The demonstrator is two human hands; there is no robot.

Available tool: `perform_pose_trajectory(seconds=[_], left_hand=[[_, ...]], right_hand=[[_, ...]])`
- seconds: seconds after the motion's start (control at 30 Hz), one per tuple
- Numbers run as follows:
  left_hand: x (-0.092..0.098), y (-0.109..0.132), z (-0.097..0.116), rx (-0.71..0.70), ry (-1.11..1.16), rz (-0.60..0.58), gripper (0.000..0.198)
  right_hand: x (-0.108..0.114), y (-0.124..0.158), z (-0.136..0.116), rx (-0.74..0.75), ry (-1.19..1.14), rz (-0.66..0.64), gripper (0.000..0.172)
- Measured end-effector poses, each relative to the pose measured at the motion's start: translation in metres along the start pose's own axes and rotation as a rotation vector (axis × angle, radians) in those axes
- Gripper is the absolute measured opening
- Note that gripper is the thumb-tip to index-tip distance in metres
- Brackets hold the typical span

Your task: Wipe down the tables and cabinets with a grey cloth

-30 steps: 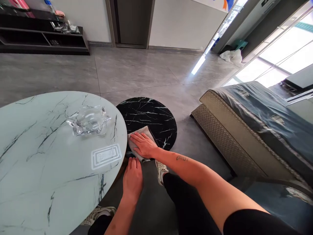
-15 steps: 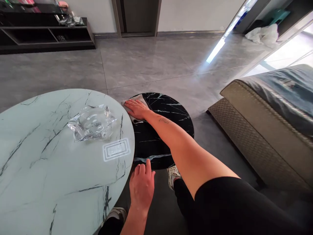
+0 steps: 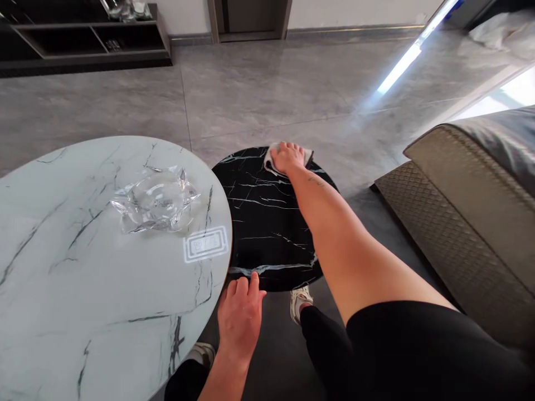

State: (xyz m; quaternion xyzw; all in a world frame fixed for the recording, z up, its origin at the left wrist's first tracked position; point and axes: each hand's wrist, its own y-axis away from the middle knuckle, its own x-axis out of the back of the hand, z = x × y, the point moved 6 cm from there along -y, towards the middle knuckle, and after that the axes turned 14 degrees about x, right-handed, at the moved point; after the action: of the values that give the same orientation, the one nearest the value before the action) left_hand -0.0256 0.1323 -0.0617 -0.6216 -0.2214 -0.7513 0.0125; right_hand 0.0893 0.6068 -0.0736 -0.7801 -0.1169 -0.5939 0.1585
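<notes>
My right hand (image 3: 287, 157) presses a grey cloth (image 3: 271, 160) flat onto the far rim of a low round black marble table (image 3: 267, 223); the fingers curl over the cloth, which shows only at the hand's edges. My left hand (image 3: 239, 313) rests with its fingers together on the near rim of the same black table, holding nothing I can see. A larger white marble table (image 3: 83, 267) overlaps the black one on the left.
A clear glass ashtray (image 3: 154, 199) and a white label (image 3: 206, 244) lie on the white table. A sofa (image 3: 463, 223) stands at the right. A dark shelf unit (image 3: 83, 39) lines the far wall. My shoes (image 3: 299, 301) are on the grey tiled floor.
My right hand slid the cloth from the black table's near left edge up along its left side and over to its far rim. The left hand stayed on the near rim.
</notes>
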Motion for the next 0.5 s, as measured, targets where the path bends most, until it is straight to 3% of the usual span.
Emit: perform_pose_trajectory(seconds=[0.1,0.2,0.37,0.5], left_hand=[[0.003,0.001,0.001,-0.02,0.007,0.037,0.048],[0.006,0.002,0.002,-0.032,0.002,0.073,0.047],[0.012,0.003,0.003,-0.043,0.035,0.106,0.045],[0.015,0.005,0.003,-0.085,0.039,0.099,0.043]], right_hand=[[0.017,0.03,0.041,-0.159,0.029,-0.014,0.067],[0.028,0.064,0.064,-0.289,0.025,-0.018,0.069],[0.041,0.133,0.079,-0.514,-0.014,-0.02,0.074],[0.05,0.199,0.072,-0.602,-0.007,-0.018,0.079]])
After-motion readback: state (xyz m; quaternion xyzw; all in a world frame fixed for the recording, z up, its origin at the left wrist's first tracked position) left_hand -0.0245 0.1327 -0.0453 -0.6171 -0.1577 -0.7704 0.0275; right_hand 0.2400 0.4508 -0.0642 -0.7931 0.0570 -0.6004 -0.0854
